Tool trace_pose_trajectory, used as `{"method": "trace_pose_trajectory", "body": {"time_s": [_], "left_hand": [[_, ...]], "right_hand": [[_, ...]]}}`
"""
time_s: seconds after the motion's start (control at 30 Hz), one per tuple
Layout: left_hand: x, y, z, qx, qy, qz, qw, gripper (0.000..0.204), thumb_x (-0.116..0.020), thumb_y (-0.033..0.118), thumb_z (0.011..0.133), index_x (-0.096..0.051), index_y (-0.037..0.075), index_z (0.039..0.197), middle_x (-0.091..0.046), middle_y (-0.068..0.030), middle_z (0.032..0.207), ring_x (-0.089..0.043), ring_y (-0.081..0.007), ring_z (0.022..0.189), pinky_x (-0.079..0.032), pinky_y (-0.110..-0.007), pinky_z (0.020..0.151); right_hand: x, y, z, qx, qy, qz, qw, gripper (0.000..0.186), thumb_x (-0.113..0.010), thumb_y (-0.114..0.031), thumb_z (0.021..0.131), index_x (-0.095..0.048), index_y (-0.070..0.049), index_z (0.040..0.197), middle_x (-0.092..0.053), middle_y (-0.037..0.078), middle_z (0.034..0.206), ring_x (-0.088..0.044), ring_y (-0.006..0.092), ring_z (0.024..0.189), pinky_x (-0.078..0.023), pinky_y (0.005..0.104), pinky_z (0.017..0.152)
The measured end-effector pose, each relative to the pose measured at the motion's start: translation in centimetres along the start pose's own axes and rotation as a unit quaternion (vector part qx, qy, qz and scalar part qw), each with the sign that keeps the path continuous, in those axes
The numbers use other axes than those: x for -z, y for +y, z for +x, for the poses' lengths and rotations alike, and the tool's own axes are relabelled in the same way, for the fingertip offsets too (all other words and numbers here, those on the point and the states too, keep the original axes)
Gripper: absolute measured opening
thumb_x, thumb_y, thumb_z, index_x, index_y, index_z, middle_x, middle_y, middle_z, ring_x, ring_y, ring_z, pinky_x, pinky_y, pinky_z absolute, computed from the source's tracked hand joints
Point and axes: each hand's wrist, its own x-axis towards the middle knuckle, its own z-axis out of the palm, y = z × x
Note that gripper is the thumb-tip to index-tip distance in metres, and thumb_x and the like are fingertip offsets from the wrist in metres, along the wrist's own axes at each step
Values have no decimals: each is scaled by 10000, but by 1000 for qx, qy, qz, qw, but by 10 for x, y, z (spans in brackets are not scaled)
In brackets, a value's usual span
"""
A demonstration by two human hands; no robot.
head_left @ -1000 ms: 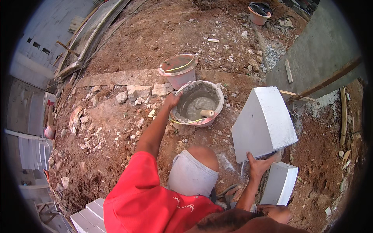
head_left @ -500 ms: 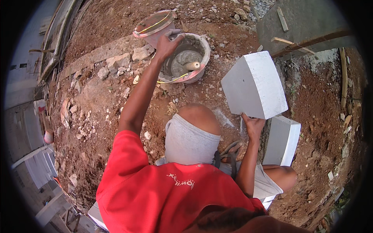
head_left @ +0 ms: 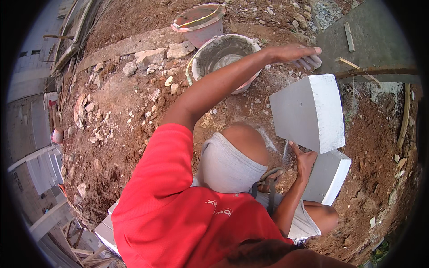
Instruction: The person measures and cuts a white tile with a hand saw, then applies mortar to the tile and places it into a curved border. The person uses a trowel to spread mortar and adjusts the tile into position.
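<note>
Head view, nearer bucket (head_left: 195, 68), mortar (head_left: 229, 59) inside

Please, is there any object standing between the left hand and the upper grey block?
Nothing visible stands in the way. The left hand is just beyond the far end of the upper grey block, and only soil shows in the gap. The right hand is at the near end.

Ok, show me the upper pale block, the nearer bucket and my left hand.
Upper pale block (head_left: 296, 114), head view: broad grey face.
Nearer bucket (head_left: 208, 57), head view: inner wall.
Left hand (head_left: 292, 52), head view: thumb side of the hand.
</note>
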Motion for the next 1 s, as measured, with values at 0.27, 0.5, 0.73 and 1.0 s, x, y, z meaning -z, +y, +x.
{"method": "trace_pose_trajectory", "body": {"time_s": [0.27, 0.5, 0.73, 1.0], "left_hand": [[52, -11, -48, -67, 213, 67, 972, 697, -555, 662, 1039, -766, 43, 1279, -773, -130, 1224, -713, -244, 1182, -537, -386, 1025], [178, -158, -219, 254, 539, 262, 759, 721, -717, 608, 905, -726, 53, 1364, -770, -182, 1260, -741, -339, 1146, -553, -428, 1010], [178, -216, -235, 287, 520, -70, 801, 900, -694, 677, 931, -618, -46, 1462, -643, -228, 1448, -673, -343, 1252, -537, -421, 1033], [49, -160, -243, 160, 554, -29, 816, 597, -661, 523, 1046, -788, -39, 1203, -773, -79, 1021, -650, -138, 939, -521, -326, 834]], "right_hand": [[7, 43, -18, 43, 3, -171, 984, 604, -931, -203, 790, -668, 65, 1263, -708, 192, 1178, -665, 334, 1073, -489, 436, 1019], [-33, -36, -25, -136, -262, 75, 952, 368, -710, -317, 1025, -716, 20, 1172, -725, 85, 955, -667, 165, 773, -526, 356, 735], [-159, -137, 77, 226, -90, -108, 964, 585, -678, -417, 1025, -625, 40, 1385, -686, 272, 1232, -688, 429, 1080, -524, 504, 978], [-184, -121, 76, 83, -292, -263, 916, 663, -682, -502, 974, -707, 100, 1251, -683, 371, 1228, -674, 492, 1178, -514, 539, 1011]]}}
